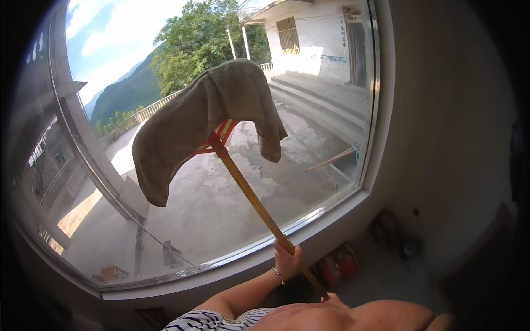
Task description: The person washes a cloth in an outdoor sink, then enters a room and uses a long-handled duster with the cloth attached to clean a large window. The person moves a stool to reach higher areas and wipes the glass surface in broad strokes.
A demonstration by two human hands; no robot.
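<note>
My left hand [287, 258], with a bracelet at the wrist, is closed around the middle of a long yellow-brown wooden pole [252, 198]. Lower down, my right hand [334, 301] holds the pole near its bottom end; my body partly hides this hand. At the pole's top is a red triangular frame [218, 145], as on a mop or broom. A grey-brown cloth [198, 99] is draped over its head, and both ends hang down. Behind it is a large window pane [198, 223]; whether the cloth touches the glass is unclear.
A pale window sill [331, 215] runs below the pane. On the floor at lower right lie a red object [337, 265] and dark items [387, 227]. Outside are a concrete yard [298, 165], steps [319, 103], a long stick [331, 160] and a balustrade [136, 118].
</note>
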